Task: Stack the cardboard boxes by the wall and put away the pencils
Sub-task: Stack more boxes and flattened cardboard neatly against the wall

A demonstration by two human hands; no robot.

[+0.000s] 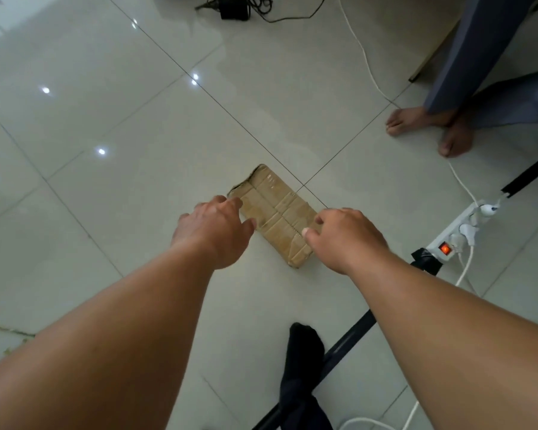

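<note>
Framing the cardboard box [277,212], my left hand [215,228] is at its left edge, my right hand [345,237] at its right, fingers loosely spread, gripping nothing.

Tan cardboard box [277,212] on glossy pale grey tiles [121,135]; white power strip [460,231], orange-lit switch [445,249].

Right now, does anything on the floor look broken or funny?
Yes. The cardboard box lying flat on the tile floor looks battered: its far end is torn and ragged, and its top is creased. The left hand and right hand are at its two sides.
</note>
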